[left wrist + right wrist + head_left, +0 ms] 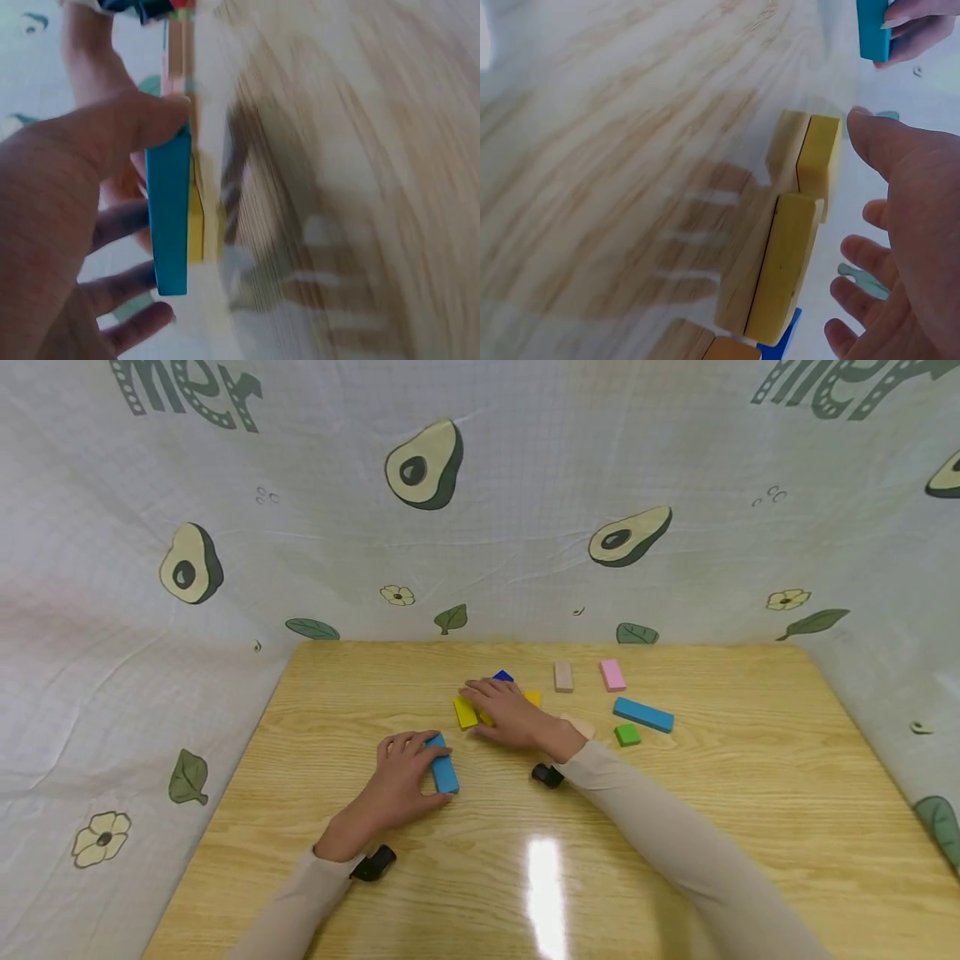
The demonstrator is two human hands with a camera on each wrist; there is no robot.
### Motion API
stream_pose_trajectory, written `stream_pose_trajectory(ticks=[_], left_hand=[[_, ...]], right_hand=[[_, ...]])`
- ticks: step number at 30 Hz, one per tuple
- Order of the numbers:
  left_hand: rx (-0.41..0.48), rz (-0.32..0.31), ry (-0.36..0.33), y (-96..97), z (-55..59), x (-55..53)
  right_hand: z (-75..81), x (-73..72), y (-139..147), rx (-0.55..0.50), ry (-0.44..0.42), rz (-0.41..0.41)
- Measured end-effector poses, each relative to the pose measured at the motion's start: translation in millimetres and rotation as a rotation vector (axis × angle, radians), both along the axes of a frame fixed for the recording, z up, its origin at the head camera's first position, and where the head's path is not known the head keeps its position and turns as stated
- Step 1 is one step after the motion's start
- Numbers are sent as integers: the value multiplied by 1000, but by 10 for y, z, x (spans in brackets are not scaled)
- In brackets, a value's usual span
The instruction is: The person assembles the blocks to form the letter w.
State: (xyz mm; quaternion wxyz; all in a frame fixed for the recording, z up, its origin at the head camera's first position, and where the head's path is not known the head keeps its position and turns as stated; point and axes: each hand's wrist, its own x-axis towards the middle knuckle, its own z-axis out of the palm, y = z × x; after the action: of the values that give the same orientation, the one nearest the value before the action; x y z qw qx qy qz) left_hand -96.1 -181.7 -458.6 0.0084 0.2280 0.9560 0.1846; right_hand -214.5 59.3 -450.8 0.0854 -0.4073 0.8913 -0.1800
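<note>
My left hand [405, 777] holds a long blue block [445, 772] between thumb and fingers at the left-centre of the table. In the left wrist view the thumb lies at one end of this block, with fingers behind it. Over a group of blocks farther back hovers my right hand [513, 714], its fingers loosely spread. Beneath or beside it are a yellow block [465, 713], a longer yellow block [784, 262], an orange-yellow block [532, 698] and a dark blue block [502, 676]. The right wrist view shows thumb and fingers apart from the yellow blocks.
To the right on the wood-grain table [750, 793] lie a tan block [563, 677], a pink block [612, 675], another long blue block [643, 715] and a small green block [627, 735]. A pale block [579, 724] is partly hidden by the right wrist. Avocado-print cloth [525, 568] surrounds the table.
</note>
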Motion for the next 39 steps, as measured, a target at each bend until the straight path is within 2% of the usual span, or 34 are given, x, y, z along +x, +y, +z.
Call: stream_pose_trajectory(ticks=[4, 11, 19, 26, 39], left_hand=[[32, 7, -3, -173, -33, -10], [29, 48, 12, -454, -77, -19], [55, 63, 10, -672, -75, -52], [75, 52, -19, -758, -86, -85], [81, 34, -5, -801, -101, -80]], right_hand=[[-18, -2, -37, 23, 12, 10], [-37, 3, -92, 36, 19, 18], [-70, -4, -129, 40, 30, 33], [-88, -16, -162, 53, 22, 35], [-71, -3, -178, 64, 59, 41]])
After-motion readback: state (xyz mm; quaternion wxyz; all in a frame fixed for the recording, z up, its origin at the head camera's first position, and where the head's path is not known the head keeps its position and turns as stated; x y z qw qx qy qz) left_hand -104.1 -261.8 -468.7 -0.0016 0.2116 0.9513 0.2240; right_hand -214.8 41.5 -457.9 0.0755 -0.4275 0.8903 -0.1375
